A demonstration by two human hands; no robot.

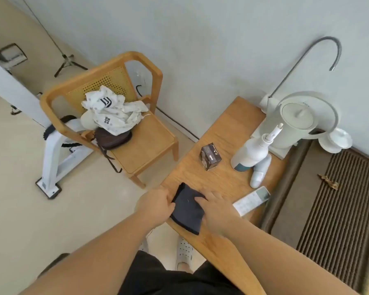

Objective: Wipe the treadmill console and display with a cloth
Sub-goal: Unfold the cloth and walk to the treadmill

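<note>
Dark cloth (188,209), folded, lies flat at near edge of wooden table (228,133), one corner overhanging slightly. Left hand (156,204) at cloth's left edge, fingers curled onto the hem; can't tell if it's pinching or just touching. Right hand (216,209) flat on cloth's right side, fingers spread, pressing down, not gripping. White remote (251,200) just beside right hand. Further back on table: small dark box (210,156), white spray bottle (251,154), white kettle (300,120) on its base nr wall. Left of table: wooden chair (107,103) w/ crumpled white garment (113,111) over dark bag (112,137). White machine frame (53,152) behind chair; no console visible.
</note>
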